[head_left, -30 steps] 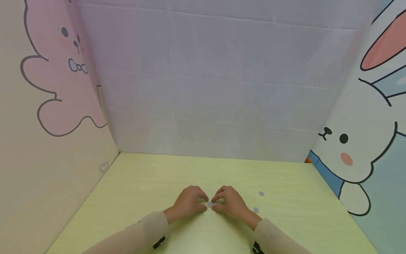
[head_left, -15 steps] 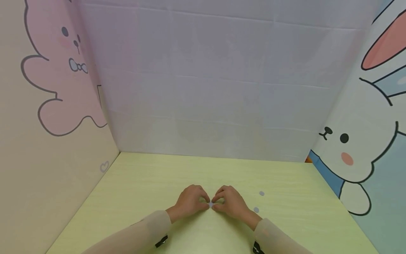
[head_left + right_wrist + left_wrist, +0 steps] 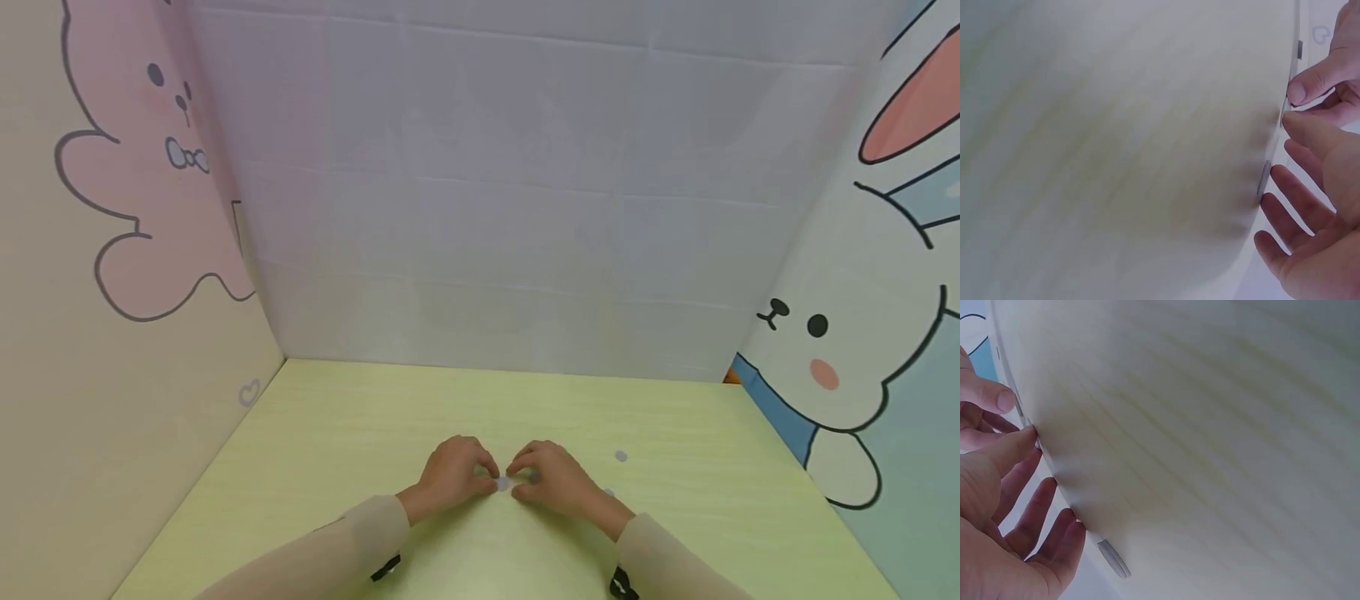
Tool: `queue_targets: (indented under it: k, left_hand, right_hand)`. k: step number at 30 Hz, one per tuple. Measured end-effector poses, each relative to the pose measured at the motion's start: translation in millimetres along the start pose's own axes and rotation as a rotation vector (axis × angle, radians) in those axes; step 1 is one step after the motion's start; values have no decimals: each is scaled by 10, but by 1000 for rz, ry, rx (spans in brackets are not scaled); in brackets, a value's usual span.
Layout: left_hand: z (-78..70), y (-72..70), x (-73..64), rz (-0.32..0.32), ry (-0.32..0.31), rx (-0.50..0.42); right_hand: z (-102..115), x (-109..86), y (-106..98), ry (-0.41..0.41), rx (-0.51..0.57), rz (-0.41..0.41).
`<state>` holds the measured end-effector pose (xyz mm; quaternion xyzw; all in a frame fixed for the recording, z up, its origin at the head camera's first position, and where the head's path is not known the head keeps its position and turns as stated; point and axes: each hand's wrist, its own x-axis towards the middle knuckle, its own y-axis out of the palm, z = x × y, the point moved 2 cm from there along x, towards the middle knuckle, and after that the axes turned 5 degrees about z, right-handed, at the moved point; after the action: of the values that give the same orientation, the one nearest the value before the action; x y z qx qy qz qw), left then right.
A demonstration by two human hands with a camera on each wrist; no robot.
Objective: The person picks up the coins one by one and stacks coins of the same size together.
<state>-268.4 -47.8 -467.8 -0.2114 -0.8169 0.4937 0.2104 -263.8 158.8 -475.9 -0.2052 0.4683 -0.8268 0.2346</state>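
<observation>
In the head view, a small flat grey disc (image 3: 502,483) lies on the pale yellow table between my two hands. My left hand (image 3: 450,473) pinches its left edge with thumb and forefinger. My right hand (image 3: 558,482) is just to the right, fingers loosely bent, fingertips slightly apart from that disc. A second grey disc (image 3: 534,476) shows behind the right thumb; in the right wrist view this thin disc (image 3: 1264,179) sits right at the fingertips. Near the left hand's outer fingers, the left wrist view shows another thin grey disc (image 3: 1114,558), hidden in the head view.
Two more grey discs lie to the right, one farther back (image 3: 621,456) and one partly covered by the right wrist (image 3: 609,492). A pale wall (image 3: 480,208) closes off the back of the table (image 3: 390,400); side walls bear cartoon drawings.
My left hand has moved slightly right, its fingertips reaching the middle disc. My right hand has drawn a little to the right away from it, and a disc behind its thumb now shows.
</observation>
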Motion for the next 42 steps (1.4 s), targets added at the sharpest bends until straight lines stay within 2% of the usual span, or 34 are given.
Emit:
queue_targets:
  k: [10, 16, 22, 42]
  left_hand:
    - [-3, 20, 2, 8, -16, -7]
    - [-17, 4, -8, 4, -17, -20]
    - [-10, 2, -6, 13, -44, -45]
    - [-11, 4, 5, 7, -53, -38]
  right_hand:
    - [-241, -217, -138, 58, 16, -24]
    - [-297, -288, -161, 96, 39, -23]
    - [-280, -292, -160, 96, 20, -32]
    - [-247, -257, -152, 62, -25, -102]
